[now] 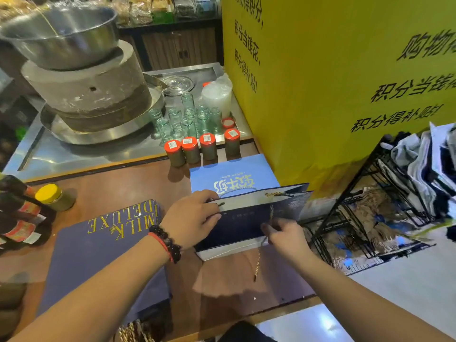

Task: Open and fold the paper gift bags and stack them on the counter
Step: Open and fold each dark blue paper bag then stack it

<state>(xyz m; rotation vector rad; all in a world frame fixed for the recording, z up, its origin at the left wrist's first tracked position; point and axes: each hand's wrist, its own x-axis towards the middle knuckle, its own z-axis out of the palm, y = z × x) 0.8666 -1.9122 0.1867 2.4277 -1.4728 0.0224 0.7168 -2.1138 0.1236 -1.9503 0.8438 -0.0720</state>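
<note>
A dark navy paper gift bag (244,222) stands partly opened on the brown counter (118,191), its mouth facing up and a gold cord handle hanging down its front. My left hand (191,218) grips the bag's left top rim. My right hand (283,234) pinches the front panel near the cord. Behind it lies a flat light-blue bag (232,176). To the left lies a stack of flat navy bags (103,253) printed MILK DELUXE in gold.
Red-capped jars (199,148) and several glass bottles (185,119) stand behind the bags. A stone mill (86,87) sits at the back left, a yellow-capped jar (53,197) at the left. A yellow board (333,82) rises on the right beside a black wire rack (370,206).
</note>
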